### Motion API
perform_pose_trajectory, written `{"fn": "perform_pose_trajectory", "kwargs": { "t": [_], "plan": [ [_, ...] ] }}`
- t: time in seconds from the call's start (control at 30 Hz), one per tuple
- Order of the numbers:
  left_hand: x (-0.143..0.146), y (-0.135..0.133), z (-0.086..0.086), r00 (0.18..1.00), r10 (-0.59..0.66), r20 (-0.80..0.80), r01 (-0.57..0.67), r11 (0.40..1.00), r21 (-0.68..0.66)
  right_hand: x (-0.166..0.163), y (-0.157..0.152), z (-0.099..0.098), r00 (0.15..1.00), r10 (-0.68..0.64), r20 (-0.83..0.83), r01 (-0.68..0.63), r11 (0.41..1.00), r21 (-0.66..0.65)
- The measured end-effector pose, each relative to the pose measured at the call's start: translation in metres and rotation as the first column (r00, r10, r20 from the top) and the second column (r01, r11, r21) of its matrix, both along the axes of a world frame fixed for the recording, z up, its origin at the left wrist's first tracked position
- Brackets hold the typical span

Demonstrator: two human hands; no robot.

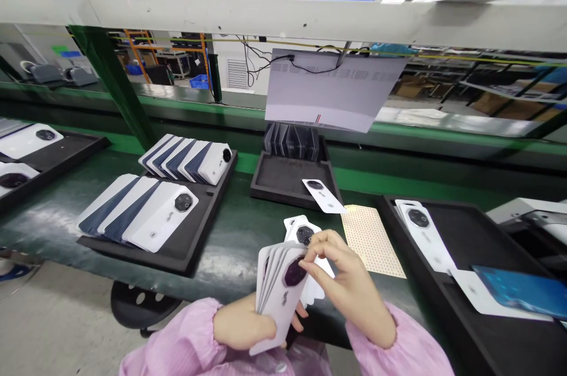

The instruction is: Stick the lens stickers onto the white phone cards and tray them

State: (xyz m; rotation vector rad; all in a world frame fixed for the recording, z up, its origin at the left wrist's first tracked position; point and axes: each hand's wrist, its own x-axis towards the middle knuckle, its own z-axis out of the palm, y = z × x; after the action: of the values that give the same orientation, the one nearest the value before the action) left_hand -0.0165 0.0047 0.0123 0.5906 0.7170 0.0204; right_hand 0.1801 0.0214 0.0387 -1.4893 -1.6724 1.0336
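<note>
My left hand (241,324) grips a fanned stack of several white phone back covers (277,293) from below, their dark camera rings facing me. My right hand (349,284) reaches over the stack, fingertips pinching the top edge of the front cover near its camera ring. Another cover (302,230) pokes up behind the stack. Both sleeves are pink. A single white cover (322,194) lies tilted on the front edge of a black tray (283,178) just beyond my hands.
On the green belt, a black tray (186,246) at left carries two fanned rows of covers (142,211). A perforated yellow sheet (370,237) lies right of my hands. The right tray (469,228) holds covers (423,231) and a blue sheet (518,290). A grey panel (332,90) hangs overhead.
</note>
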Motion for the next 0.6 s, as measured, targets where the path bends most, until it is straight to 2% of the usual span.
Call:
{"fn": "perform_pose_trajectory", "kwargs": {
  "t": [0.03, 0.1, 0.17, 0.27, 0.37, 0.5, 0.6],
  "plan": [
    [0.001, -0.001, 0.000, 0.999, 0.038, 0.027, -0.037, 0.997, -0.065, -0.003, -0.004, -0.002, 0.998, -0.025, 0.057, 0.018, 0.993, 0.115],
    [0.004, -0.002, 0.000, 0.985, 0.120, 0.120, -0.098, 0.979, -0.177, -0.010, -0.013, -0.005, 0.986, -0.054, 0.157, -0.005, 0.935, 0.354],
    [0.007, -0.002, 0.001, 0.959, 0.197, 0.204, -0.144, 0.958, -0.250, -0.014, -0.024, -0.009, 0.978, -0.008, 0.209, -0.096, 0.870, 0.483],
    [0.011, 0.000, 0.004, 0.926, 0.305, 0.222, -0.221, 0.915, -0.338, -0.011, -0.038, -0.014, 0.953, 0.122, 0.278, -0.243, 0.855, 0.458],
    [0.014, 0.002, 0.005, 0.916, 0.342, 0.208, -0.238, 0.883, -0.404, -0.002, -0.045, -0.015, 0.918, 0.202, 0.342, -0.343, 0.839, 0.424],
    [0.016, 0.000, 0.004, 0.914, 0.372, 0.164, -0.269, 0.855, -0.444, 0.004, -0.045, -0.011, 0.916, 0.237, 0.324, -0.371, 0.808, 0.458],
    [0.015, -0.002, 0.003, 0.914, 0.377, 0.151, -0.282, 0.857, -0.431, 0.004, -0.042, -0.006, 0.921, 0.252, 0.298, -0.373, 0.794, 0.480]
  ]
}}
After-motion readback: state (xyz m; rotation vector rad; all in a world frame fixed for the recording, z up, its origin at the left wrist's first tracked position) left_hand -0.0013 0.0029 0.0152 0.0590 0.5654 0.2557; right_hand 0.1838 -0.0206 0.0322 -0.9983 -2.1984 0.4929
